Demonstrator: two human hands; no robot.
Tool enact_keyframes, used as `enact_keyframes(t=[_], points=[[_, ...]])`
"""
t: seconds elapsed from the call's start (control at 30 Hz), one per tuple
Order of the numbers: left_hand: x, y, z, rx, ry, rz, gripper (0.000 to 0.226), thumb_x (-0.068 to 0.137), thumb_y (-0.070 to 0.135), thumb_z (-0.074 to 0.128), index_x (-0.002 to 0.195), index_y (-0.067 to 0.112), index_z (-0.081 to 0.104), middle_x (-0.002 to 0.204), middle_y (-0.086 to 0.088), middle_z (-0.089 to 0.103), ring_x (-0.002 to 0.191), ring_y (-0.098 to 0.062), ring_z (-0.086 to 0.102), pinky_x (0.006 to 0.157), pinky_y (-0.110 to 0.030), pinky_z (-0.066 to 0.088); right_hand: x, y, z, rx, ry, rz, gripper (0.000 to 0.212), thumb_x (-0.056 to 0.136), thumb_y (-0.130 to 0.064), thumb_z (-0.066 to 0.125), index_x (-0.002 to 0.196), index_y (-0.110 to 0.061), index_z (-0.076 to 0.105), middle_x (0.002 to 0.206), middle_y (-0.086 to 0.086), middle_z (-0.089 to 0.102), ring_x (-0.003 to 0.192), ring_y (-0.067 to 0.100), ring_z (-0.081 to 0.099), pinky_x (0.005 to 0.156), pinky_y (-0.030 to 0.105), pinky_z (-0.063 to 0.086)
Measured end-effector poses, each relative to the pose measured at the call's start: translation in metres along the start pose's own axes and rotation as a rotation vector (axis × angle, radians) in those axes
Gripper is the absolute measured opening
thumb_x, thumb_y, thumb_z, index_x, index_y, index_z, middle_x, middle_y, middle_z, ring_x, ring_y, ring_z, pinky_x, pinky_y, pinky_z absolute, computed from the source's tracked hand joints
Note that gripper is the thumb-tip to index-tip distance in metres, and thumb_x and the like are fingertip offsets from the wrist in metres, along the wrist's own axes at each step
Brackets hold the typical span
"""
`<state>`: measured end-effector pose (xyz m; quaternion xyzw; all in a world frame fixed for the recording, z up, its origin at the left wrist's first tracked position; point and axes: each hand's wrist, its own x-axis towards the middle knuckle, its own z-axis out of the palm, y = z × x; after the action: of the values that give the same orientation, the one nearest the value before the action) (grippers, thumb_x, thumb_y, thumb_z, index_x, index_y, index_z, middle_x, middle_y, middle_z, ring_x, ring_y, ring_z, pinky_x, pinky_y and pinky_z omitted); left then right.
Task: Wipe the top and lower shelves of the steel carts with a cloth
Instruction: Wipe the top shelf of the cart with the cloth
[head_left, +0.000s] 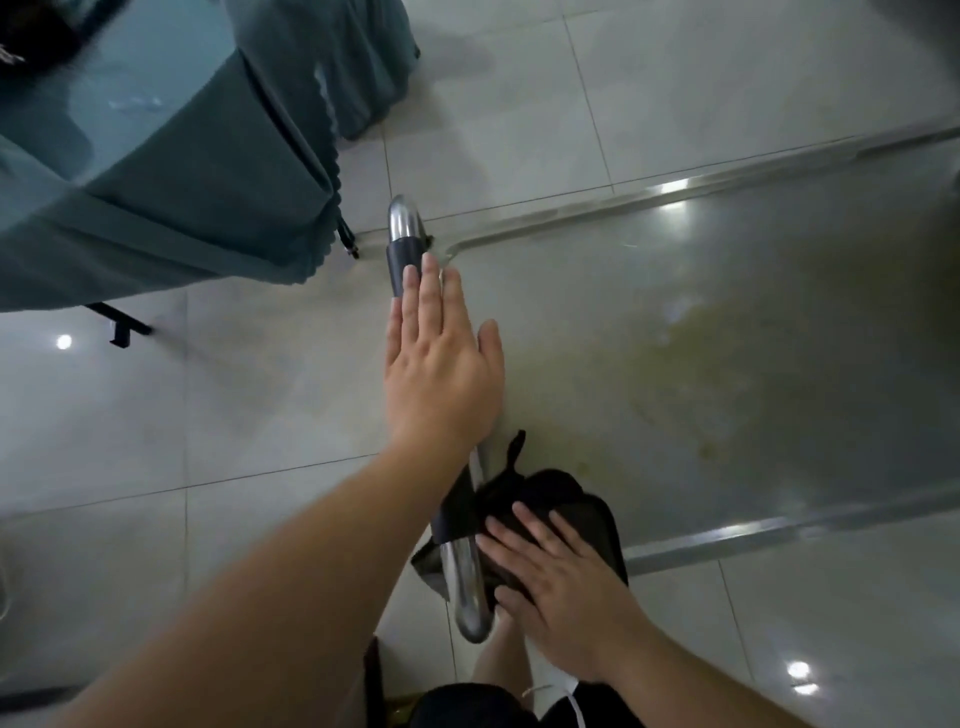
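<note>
Pale floor tiles (519, 93) gleam beneath a steel cart (727, 338) in a dining room, its top shelf carrying a yellowish smear across the middle. At the shelf's near corner a dark cloth (561, 499) lies bunched beside the cart's handle bar (410, 249), the person's right hand (561, 587) flat on it, fingers straight and spread, pressing rather than gripping, apparently to bear down for a wiping stroke. The left hand (441, 358) rests on the handle further along, fingers extended and close together, clasping nothing; it seems placed there to steady the wheeled cart against the push of the cloth. Most of the top shelf appears still to be wiped, and the lower shelf is hidden from this view. Beyond the handle, well apart from the cloth, stands a table draped in teal fabric (171, 182) with a glass top, and further off a chair in the same covering (363, 62)
</note>
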<state>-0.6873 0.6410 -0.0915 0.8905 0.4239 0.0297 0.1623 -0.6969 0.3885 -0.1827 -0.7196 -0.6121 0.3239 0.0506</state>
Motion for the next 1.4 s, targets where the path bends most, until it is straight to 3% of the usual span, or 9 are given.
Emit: enact_keyframes(t=[0.27, 0.33, 0.4, 0.47, 0.63, 0.83, 1.03, 1.17, 1.4], points=[[0.004, 0.004, -0.001, 0.042, -0.034, -0.008, 0.073, 0.11, 0.055, 0.01, 0.169, 0.015, -0.003, 0.177, -0.004, -0.016, 0.158, -0.012, -0.027, 0.127, -0.032, -0.018, 0.119, 0.019, -0.051, -0.09, 0.235, 0.137, 0.061, 0.11, -0.053, 0.019, 0.164, -0.025, 0.023, 0.169, -0.009, 0.018, 0.161, 0.02, 0.011, 0.127, 0.053, 0.025], [0.007, 0.007, 0.0, 0.032, -0.025, -0.022, 0.072, 0.11, 0.053, 0.008, 0.169, 0.015, -0.003, 0.177, -0.003, -0.016, 0.158, -0.01, -0.027, 0.127, -0.032, -0.018, 0.155, 0.034, -0.077, -0.116, 0.211, 0.14, 0.075, 0.104, -0.058, 0.025, 0.165, -0.023, -0.002, 0.169, -0.008, -0.003, 0.163, 0.023, 0.004, 0.13, 0.053, 0.018], [0.008, 0.007, 0.001, 0.052, -0.015, -0.036, 0.07, 0.11, 0.049, 0.006, 0.169, 0.014, -0.001, 0.177, -0.004, -0.015, 0.159, -0.011, -0.025, 0.13, -0.034, -0.013, 0.192, 0.049, -0.103, -0.158, 0.164, 0.145, 0.083, 0.095, -0.061, 0.012, 0.164, -0.026, -0.019, 0.171, -0.007, -0.018, 0.163, 0.023, -0.011, 0.131, 0.052, 0.006], [0.008, 0.007, 0.002, 0.073, -0.015, -0.027, 0.069, 0.11, 0.046, 0.007, 0.169, 0.012, 0.001, 0.177, -0.006, -0.012, 0.16, -0.014, -0.021, 0.131, -0.037, -0.009, 0.232, 0.064, -0.13, -0.185, 0.175, 0.163, 0.079, 0.094, -0.056, 0.001, 0.165, -0.027, -0.017, 0.175, -0.007, -0.017, 0.162, 0.022, -0.016, 0.131, 0.051, 0.002], [0.009, 0.006, 0.002, 0.05, 0.063, -0.025, 0.067, 0.111, 0.043, 0.021, 0.169, 0.008, 0.014, 0.177, -0.01, 0.002, 0.163, -0.017, -0.008, 0.13, -0.032, -0.01, 0.297, 0.09, -0.179, -0.191, 0.195, 0.168, 0.067, 0.109, -0.057, 0.013, 0.169, -0.032, -0.002, 0.177, -0.011, -0.007, 0.162, 0.019, -0.014, 0.131, 0.048, -0.003], [0.011, 0.007, 0.005, 0.113, 0.065, -0.038, 0.068, 0.112, 0.046, 0.019, 0.169, 0.009, 0.014, 0.177, -0.009, 0.002, 0.163, -0.017, -0.007, 0.13, -0.033, -0.009, 0.251, 0.087, -0.16, -0.168, 0.152, 0.14, 0.067, 0.108, -0.057, 0.012, 0.169, -0.031, 0.0, 0.177, -0.012, -0.004, 0.162, 0.018, -0.011, 0.131, 0.048, -0.002], [0.011, 0.007, 0.002, 0.142, 0.017, -0.048, 0.069, 0.112, 0.051, 0.013, 0.169, 0.013, 0.006, 0.178, -0.005, -0.005, 0.162, -0.015, -0.015, 0.129, -0.034, -0.011, 0.077, 0.075, -0.066, -0.157, 0.193, 0.053, 0.067, 0.11, -0.054, 0.028, 0.17, -0.026, 0.014, 0.177, -0.005, 0.01, 0.164, 0.023, 0.002, 0.129, 0.054, 0.014], [0.009, 0.011, 0.002, 0.15, -0.005, -0.068, 0.073, 0.11, 0.054, 0.013, 0.17, 0.014, 0.004, 0.178, -0.005, -0.008, 0.162, -0.015, -0.016, 0.13, -0.035, -0.01, -0.009, 0.092, -0.017, -0.17, 0.148, -0.005, 0.068, 0.109, -0.055, 0.033, 0.169, -0.028, 0.016, 0.177, -0.009, 0.009, 0.163, 0.023, 0.009, 0.125, 0.055, 0.023], [0.009, 0.013, 0.002, 0.169, -0.006, -0.076, 0.072, 0.112, 0.052, 0.021, 0.17, 0.012, 0.006, 0.178, -0.006, -0.007, 0.162, -0.014, -0.016, 0.13, -0.035, -0.01, 0.093, 0.138, -0.091, -0.228, 0.235, 0.045, 0.066, 0.107, -0.055, 0.035, 0.168, -0.031, 0.024, 0.175, -0.01, 0.021, 0.163, 0.02, 0.011, 0.13, 0.051, 0.014]])
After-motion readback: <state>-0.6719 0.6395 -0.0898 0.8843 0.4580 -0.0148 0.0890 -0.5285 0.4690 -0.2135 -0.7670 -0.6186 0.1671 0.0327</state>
